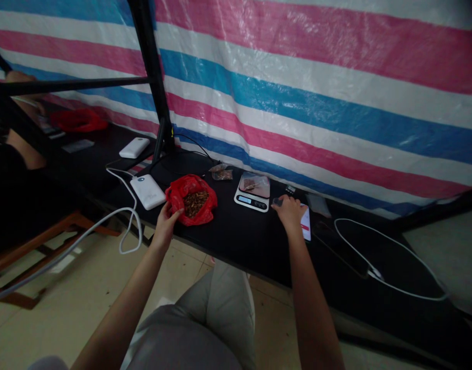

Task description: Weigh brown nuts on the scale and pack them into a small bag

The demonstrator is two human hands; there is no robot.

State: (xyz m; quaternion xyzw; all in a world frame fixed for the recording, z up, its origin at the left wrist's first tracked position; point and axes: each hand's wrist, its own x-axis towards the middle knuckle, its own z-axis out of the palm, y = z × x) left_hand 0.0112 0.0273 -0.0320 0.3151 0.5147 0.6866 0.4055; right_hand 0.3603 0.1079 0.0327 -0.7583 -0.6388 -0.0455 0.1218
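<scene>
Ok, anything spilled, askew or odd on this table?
Nothing spilled. The red bag sits open with its brown bits inside, the left hand at its edge. The scale stands level, and the right hand rests beside it. Only the white cable hangs loose off the table edge.

Striped pink-blue-white tarp (316, 77) backs 12 o'clock; black table (239, 236) centre; beige tiled floor (85, 288) at 7; wooden chair (35, 246) at 9.

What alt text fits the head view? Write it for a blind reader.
A person's left hand grips the edge of an open red plastic bag of brown pieces on a black table, while the right hand rests beside a small white digital scale.
</scene>
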